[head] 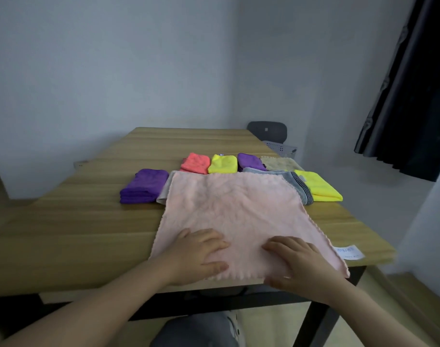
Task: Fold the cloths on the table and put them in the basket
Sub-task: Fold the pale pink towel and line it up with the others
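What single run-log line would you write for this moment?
pink cloth: spread flat, unfolded; left hand: flat on cloth; right hand: flat on cloth

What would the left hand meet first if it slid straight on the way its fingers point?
Probably the right hand: the left hand lies flat on the pink cloth, its fingers aimed at the right hand's fingertips.

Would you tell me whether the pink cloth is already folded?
No, the pink cloth lies spread flat on the table, left hand and right hand resting on it.
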A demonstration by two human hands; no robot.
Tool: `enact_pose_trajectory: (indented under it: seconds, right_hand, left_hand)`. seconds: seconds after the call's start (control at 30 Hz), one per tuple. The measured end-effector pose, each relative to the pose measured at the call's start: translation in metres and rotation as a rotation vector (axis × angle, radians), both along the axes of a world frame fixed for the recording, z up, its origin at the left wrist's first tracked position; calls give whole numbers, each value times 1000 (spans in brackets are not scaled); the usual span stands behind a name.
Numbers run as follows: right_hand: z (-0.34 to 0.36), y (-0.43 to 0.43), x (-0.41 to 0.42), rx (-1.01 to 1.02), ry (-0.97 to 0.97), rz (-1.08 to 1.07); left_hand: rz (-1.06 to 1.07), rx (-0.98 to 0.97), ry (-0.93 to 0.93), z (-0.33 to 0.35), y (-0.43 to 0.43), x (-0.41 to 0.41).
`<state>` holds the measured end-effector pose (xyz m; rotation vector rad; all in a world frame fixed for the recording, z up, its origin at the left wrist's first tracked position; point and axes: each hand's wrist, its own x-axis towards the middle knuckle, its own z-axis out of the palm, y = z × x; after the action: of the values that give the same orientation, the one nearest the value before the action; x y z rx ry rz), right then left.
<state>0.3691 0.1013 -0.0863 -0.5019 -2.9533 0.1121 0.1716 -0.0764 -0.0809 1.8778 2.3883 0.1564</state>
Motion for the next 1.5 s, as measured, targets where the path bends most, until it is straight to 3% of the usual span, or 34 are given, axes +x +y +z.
enact_pose_trajectory:
  seconds: [0.1,0.2,0.4,0.6,0.77,0.93,1.17,1.3,1.5]
  right_hand:
    - [0,-3,3,21,-68,34]
    - [2,-1,3,-29,0,15]
    - [20,3,6,-192,60,-20]
    - [25,12,1,-223,108,-186]
    - [31,32,8,-217,67,-349]
    - [38,49,-3,-113,103,-493]
    - [37,70,-23,-80,274,-702]
    - [44,80,-36,-82,506,-713]
    - [61,108,-77,-317,882,-654]
  left_hand:
    - [-10,-158,119,7,-8,13]
    - [-30,-143,182,15,-13,16]
    - [50,-159,-153,41,-13,-3]
    - [82,-212,-130,56,-8,-15]
    - [109,-207,-213,61,-8,-37]
    - [201,61,-174,66,-1,-60]
    - [358,281,-214,67,7,-107]
    - [473,575,-373,68,21,-122]
    - [641,922,-639,71,62,-142]
